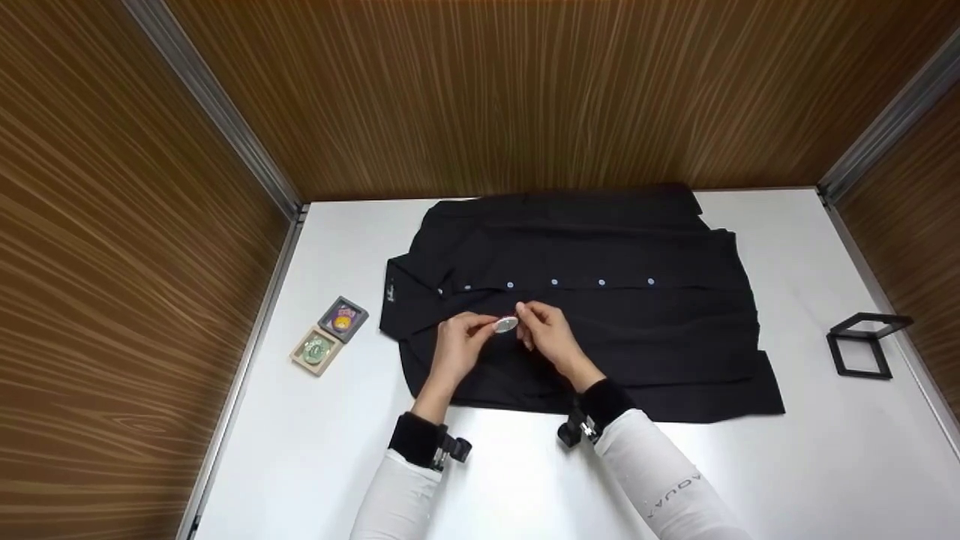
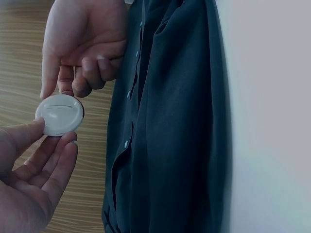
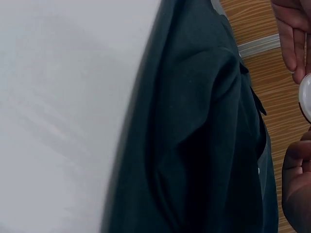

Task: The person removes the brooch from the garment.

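Observation:
A round white pin badge (image 2: 60, 116), its back with a thin straight pin facing up, is held above a black button-up shirt (image 1: 600, 330). My left hand (image 1: 459, 349) pinches one side of it between thumb and fingers. From the other side, my right hand (image 1: 551, 334) has thumb and fingertips at the badge's rim, with its other fingers curled. A reddish edge shows along the rim. In the right wrist view the badge (image 3: 306, 97) is cut off by the frame edge. The shirt lies flat with its collar to the left and light buttons along the placket.
On the left of the white table (image 1: 495, 480) lie a grey square case (image 1: 360, 321) with a purple-and-yellow badge and a beige square case (image 1: 300, 351) with a green one. An opened black frame (image 1: 834, 352) stands at the right. Wood-patterned walls (image 1: 525, 97) enclose the back and sides.

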Available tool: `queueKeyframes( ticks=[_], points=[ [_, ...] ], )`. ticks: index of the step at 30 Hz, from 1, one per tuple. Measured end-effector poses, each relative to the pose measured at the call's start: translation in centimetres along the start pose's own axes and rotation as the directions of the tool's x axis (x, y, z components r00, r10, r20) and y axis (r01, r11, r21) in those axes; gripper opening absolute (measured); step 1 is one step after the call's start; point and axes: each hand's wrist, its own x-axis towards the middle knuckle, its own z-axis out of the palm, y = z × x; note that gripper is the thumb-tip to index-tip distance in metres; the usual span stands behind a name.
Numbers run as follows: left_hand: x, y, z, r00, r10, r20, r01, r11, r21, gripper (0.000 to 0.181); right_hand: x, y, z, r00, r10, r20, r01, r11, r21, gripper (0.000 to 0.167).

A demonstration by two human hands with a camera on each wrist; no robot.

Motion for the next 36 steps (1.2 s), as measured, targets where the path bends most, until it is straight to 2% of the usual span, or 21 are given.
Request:
queueKeyframes(
  ticks=[3, 10, 14, 17, 20, 25, 30, 33, 36],
  points=[
    [-0.1, 0.1, 0.1, 0.999, 0.040, 0.007, -0.040, 0.999, 0.020, 0.011, -0.1, -0.2, 0.0, 1.000, 0.012, -0.003, -0.012, 0.998, 0.069, 0.036],
    [-0.2, 0.3, 0.2, 0.997, 0.071, 0.034, -0.071, 0.997, 0.003, 0.015, -0.3, -0.6, -0.3, 0.996, 0.086, -0.012, -0.082, 0.974, 0.211, 0.020],
    [-0.3, 0.5, 0.3, 0.994, 0.087, 0.071, -0.087, 0.996, -0.008, 0.024, -0.5, -0.9, -0.5, 0.992, 0.129, -0.011, -0.122, 0.958, 0.261, 0.010],
    [-0.3, 0.5, 0.5, 0.993, 0.084, 0.081, -0.082, 0.996, -0.025, 0.031, -0.6, -1.0, -0.6, 0.990, 0.139, -0.005, -0.132, 0.952, 0.276, 0.011],
    [-0.3, 0.4, 0.7, 0.994, 0.067, 0.084, -0.065, 0.997, -0.033, 0.036, -0.7, -1.1, -0.7, 0.989, 0.145, 0.009, -0.142, 0.952, 0.270, 0.015],
    [-0.5, 0.3, 0.7, 0.991, 0.050, 0.124, -0.045, 0.998, -0.036, 0.040, -0.9, -0.9, -1.0, 0.988, 0.150, 0.025, -0.151, 0.960, 0.237, 0.018],
    [-0.5, 0.5, 0.9, 0.990, 0.054, 0.134, -0.050, 0.998, -0.030, 0.040, -1.1, -0.8, -1.4, 0.981, 0.173, 0.086, -0.187, 0.964, 0.188, 0.016],
    [-0.5, 0.7, 1.1, 0.988, 0.067, 0.139, -0.065, 0.998, -0.017, 0.040, -1.3, -0.9, -1.8, 0.977, 0.179, 0.121, -0.194, 0.972, 0.133, 0.013],
    [-0.6, 0.7, 1.5, 0.985, 0.084, 0.150, -0.084, 0.996, -0.005, 0.040, -1.4, -1.0, -2.4, 0.979, 0.154, 0.133, -0.160, 0.986, 0.040, 0.012]
  ],
)
